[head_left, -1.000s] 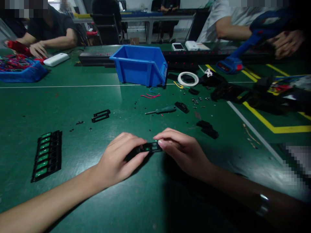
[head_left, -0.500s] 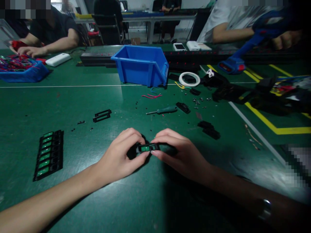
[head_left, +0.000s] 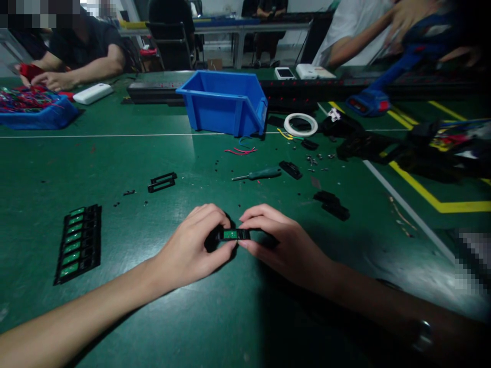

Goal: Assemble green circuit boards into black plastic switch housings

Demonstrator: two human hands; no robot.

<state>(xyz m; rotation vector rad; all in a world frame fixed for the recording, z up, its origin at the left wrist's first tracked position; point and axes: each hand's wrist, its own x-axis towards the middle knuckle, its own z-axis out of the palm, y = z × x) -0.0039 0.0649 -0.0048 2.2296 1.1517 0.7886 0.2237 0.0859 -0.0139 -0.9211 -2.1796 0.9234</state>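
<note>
My left hand (head_left: 192,250) and my right hand (head_left: 286,243) meet low in the middle of the green table (head_left: 245,317). Both pinch a small black frame with a green insert (head_left: 232,234), held just above the table between the fingertips. The fingers of each hand are curled round the ends of the part. To the left lies a row of several finished black frames with green inserts (head_left: 79,243). An empty pair of black frames (head_left: 162,182) lies beyond my left hand.
A green-handled screwdriver (head_left: 256,175), red wires (head_left: 240,151), black parts (head_left: 332,203) and small screws lie past my hands. A blue bin (head_left: 224,102) and a tape ring (head_left: 300,124) stand further back. Other people work at the far edge and right.
My hands have closed in on the black part, the fingers curling more tightly round it. The part has turned so its green insert faces up. A person at the far right raised a hand.
</note>
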